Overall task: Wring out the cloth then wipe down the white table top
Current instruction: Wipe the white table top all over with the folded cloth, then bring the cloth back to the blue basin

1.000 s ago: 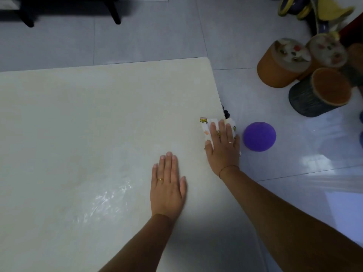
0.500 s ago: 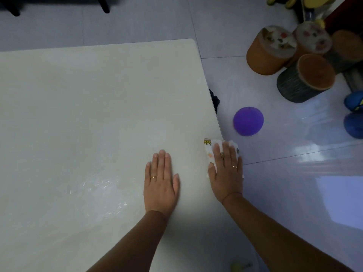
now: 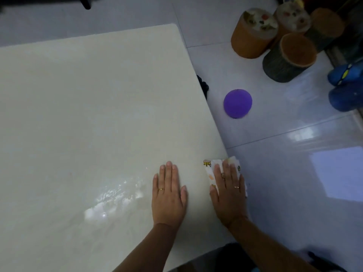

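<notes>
The white table top [image 3: 88,107] fills the left and middle of the head view, with a wet shiny patch near its front. A small white cloth [image 3: 210,168] with little coloured prints lies at the table's right edge, partly hanging past it. My right hand [image 3: 227,191] presses flat on the cloth with straight fingers and covers most of it. To the left of the cloth, my left hand [image 3: 169,195] rests flat on the bare table, fingers straight and together.
On the glossy tiled floor to the right lies a purple ball [image 3: 237,103]. Behind it stand several round stools [image 3: 253,34] in orange and dark grey. Blue shoes [image 3: 345,85] sit at the far right. A dark object [image 3: 204,85] shows under the table edge.
My right hand has slid the cloth along the table's right edge toward me. My left hand has stayed flat on the table. The view has tilted, so the table looks further away.
</notes>
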A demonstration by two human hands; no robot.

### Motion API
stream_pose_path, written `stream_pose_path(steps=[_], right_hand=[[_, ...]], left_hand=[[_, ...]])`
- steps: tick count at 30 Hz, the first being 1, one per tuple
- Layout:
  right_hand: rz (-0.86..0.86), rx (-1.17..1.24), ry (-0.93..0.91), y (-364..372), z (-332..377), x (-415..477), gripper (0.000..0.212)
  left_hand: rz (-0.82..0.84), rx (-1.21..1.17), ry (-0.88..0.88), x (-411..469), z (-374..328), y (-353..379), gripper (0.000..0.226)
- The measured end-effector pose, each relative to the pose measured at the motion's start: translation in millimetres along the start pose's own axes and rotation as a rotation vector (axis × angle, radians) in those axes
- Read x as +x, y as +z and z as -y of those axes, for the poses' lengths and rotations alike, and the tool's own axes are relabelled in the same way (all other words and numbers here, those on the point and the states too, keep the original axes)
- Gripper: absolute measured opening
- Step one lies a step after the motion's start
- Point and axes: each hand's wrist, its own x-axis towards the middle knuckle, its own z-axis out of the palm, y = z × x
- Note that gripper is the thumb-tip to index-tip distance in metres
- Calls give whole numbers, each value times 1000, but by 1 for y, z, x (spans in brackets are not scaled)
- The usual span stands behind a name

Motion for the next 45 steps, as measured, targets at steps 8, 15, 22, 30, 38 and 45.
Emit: stream_pose_path(steps=[8, 15, 22, 30, 38, 45], right_hand=[[60, 8, 181, -2, 3, -61, 62], [86, 63, 285, 5, 23, -111, 61], [-92, 405, 394, -6, 13, -137, 43], [213, 970, 975, -22, -20, -112, 31], [72, 1030, 977, -53, -45, -155, 27], [-271, 1334, 1120, -77, -85, -238, 18]], left_hand=[[117, 63, 79, -27, 6, -1, 67], [147, 9, 98, -47, -11, -4, 72], [123, -198, 221, -71, -49, 3, 46], [350, -396, -23, -69, -92, 6, 14], [408, -532, 23, -93, -125, -12, 12], [440, -567, 215, -137, -183, -16, 36]])
